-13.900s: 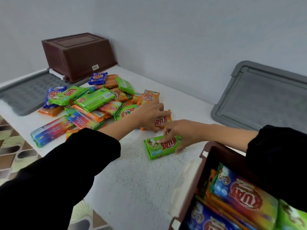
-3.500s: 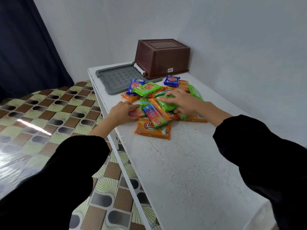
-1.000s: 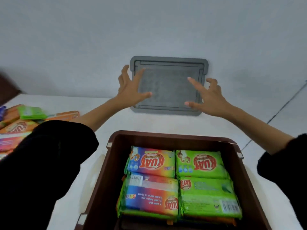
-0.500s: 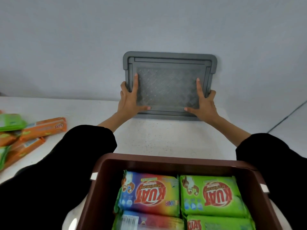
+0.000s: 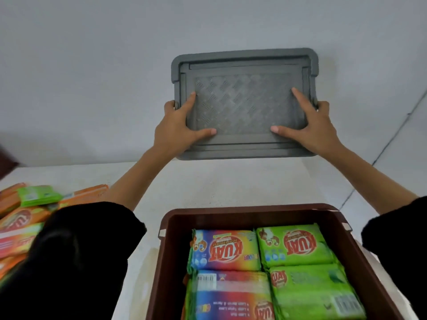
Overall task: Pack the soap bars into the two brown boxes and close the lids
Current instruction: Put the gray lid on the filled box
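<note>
A grey lid [image 5: 245,98] is held up in front of the wall, its lower edge above the white table. My left hand [image 5: 178,125] grips its left edge, fingers curled behind and thumb on the face. My right hand [image 5: 309,125] grips the right edge the same way. Below, near me, an open brown box [image 5: 249,213] is filled with soap bars [image 5: 265,266] in green and rainbow wrappers, lying flat in two columns.
A pile of loose orange and green soap bars [image 5: 25,218] lies on the white table [image 5: 208,183] at the left. A dark brown corner of something shows at the far left edge [image 5: 5,162]. The wall stands close behind the table.
Both hands reached the grey lid leaning on the wall, took hold of its two sides, and have now lifted it off the table.
</note>
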A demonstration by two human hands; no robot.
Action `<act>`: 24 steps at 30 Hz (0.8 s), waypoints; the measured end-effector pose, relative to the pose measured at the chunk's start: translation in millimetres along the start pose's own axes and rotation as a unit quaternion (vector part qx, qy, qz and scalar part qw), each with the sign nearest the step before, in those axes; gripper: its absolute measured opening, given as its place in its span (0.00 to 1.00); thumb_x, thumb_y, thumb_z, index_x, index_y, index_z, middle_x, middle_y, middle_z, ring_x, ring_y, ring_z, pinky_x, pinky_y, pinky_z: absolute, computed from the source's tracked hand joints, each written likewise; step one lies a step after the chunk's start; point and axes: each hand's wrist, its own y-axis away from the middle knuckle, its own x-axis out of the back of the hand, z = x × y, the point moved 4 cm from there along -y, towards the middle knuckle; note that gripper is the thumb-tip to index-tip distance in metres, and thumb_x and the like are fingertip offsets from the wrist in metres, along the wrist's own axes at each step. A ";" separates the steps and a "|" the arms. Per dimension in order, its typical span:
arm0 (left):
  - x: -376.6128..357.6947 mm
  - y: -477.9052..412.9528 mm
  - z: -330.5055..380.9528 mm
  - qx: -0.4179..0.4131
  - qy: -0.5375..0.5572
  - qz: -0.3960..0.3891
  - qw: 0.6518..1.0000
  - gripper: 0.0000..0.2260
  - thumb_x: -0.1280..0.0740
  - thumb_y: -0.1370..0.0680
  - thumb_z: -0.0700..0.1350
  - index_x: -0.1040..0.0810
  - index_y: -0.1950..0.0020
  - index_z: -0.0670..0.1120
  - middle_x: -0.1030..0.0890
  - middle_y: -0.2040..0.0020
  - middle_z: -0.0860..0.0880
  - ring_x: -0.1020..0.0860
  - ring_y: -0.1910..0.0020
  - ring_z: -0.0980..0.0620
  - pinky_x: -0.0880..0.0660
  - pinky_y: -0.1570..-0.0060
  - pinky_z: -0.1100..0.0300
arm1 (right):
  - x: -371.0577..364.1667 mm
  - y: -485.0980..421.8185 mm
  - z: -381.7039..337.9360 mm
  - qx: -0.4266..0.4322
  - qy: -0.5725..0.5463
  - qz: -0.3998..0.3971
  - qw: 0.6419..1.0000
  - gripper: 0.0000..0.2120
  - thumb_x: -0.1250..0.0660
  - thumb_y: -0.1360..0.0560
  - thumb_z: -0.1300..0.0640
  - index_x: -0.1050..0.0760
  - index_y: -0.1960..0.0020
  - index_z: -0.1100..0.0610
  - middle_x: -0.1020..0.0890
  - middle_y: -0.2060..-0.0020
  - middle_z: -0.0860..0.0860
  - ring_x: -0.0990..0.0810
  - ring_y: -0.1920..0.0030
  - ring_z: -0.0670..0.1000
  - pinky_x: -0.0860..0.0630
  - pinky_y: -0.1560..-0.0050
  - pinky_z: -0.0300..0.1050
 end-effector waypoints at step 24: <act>1.6 280.3 37.7 0.148 -0.162 -0.101 0.970 0.30 0.48 0.23 0.64 0.45 0.24 0.52 0.48 0.24 0.41 0.46 0.25 0.42 0.43 0.29 0.44 | 30.1 276.3 7.3 -0.069 0.152 -0.212 0.963 0.38 0.44 0.29 0.31 0.52 0.25 0.42 0.51 0.24 0.57 0.52 0.24 0.57 0.43 0.29 0.55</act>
